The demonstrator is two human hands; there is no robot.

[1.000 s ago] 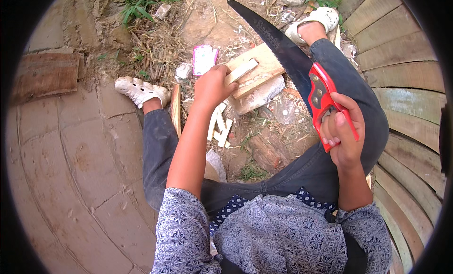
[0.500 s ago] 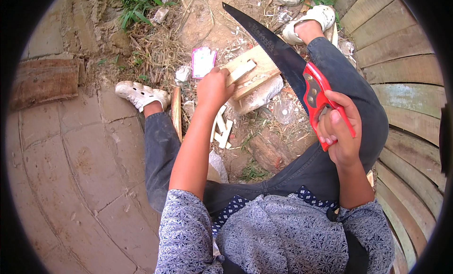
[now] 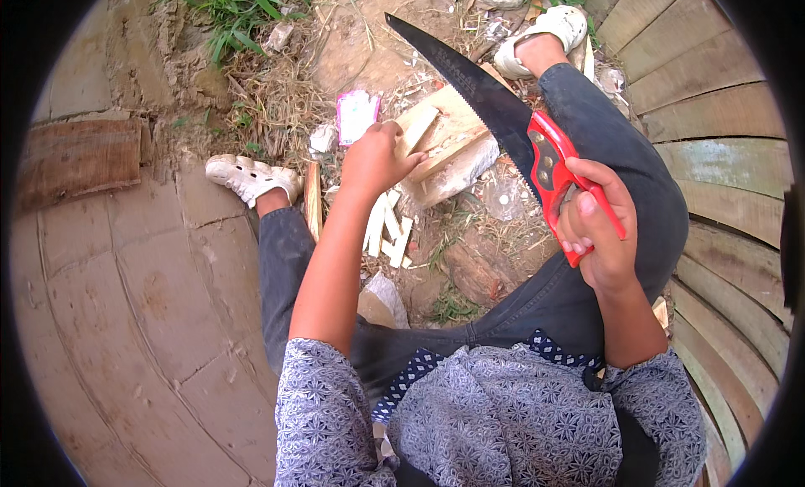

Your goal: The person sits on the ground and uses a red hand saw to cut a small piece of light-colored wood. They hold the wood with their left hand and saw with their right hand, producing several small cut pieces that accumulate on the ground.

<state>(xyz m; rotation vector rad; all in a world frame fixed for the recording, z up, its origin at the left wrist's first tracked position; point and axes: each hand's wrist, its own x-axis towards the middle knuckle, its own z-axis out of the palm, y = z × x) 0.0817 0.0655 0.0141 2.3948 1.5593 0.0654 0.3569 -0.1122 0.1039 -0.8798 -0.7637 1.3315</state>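
My right hand (image 3: 602,223) is closed round the red handle of a pruning saw (image 3: 478,85). Its long dark toothed blade points up and left, held above the ground and reaching across the far side of a wooden board (image 3: 461,128). At the board's left side, my left hand (image 3: 376,158) has the near end of a pale wood strip (image 3: 417,128) between its fingers and thumb. The thumb sticks out to the right along the strip's lower side, and the grip looks loose. The fingers partly hide that end. A pale stone block (image 3: 470,170) supports the board.
Several short pale wood pieces (image 3: 390,227) lie on the ground below my left hand. A pink and white packet (image 3: 358,116) lies beyond it. My legs are spread either side. A slatted wooden wall (image 3: 713,160) curves along the right; paving (image 3: 142,294) covers the left.
My left thumb has swung out from the strip, and the strip sits slightly further left at a steeper angle. The saw has shifted a little left with my right hand.
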